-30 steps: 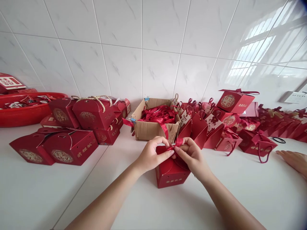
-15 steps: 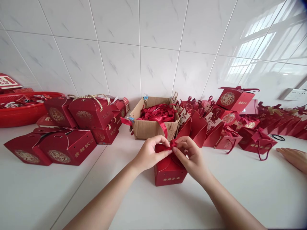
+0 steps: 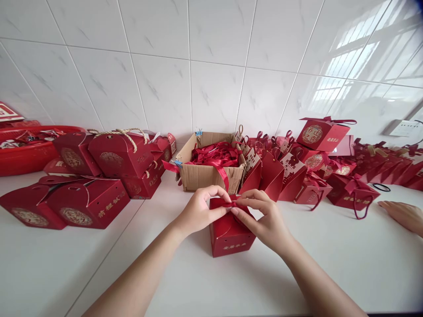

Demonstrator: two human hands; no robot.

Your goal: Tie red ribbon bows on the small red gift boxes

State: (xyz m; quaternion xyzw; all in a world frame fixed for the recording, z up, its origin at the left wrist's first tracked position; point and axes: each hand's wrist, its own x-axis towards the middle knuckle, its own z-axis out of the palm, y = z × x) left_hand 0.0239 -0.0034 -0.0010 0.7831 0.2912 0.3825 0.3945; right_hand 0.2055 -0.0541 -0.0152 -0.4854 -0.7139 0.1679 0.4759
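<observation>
A red gift box (image 3: 233, 237) with gold lettering on its front stands upright on the white table before me. On its top lies a dark red ribbon (image 3: 233, 203), gathered at the middle. My left hand (image 3: 201, 211) pinches the ribbon from the left between thumb and forefinger. From the right, my right hand (image 3: 261, 215) pinches it too, thumb and fingers close together. The fingertips of both hands almost meet over the lid and hide part of the ribbon.
Behind stands a cardboard box (image 3: 211, 178) of loose red ribbon. Folded red boxes (image 3: 89, 202) are stacked at left, near a red basin (image 3: 26, 154). Ribboned boxes (image 3: 353, 193) and red bags fill the right. Another person's hand (image 3: 401, 215) rests at the right edge.
Both hands have lowered slightly, and the ribbon's gathered part now lies flatter against the box top. The right fingers are straighter. The whole view has shifted a little.
</observation>
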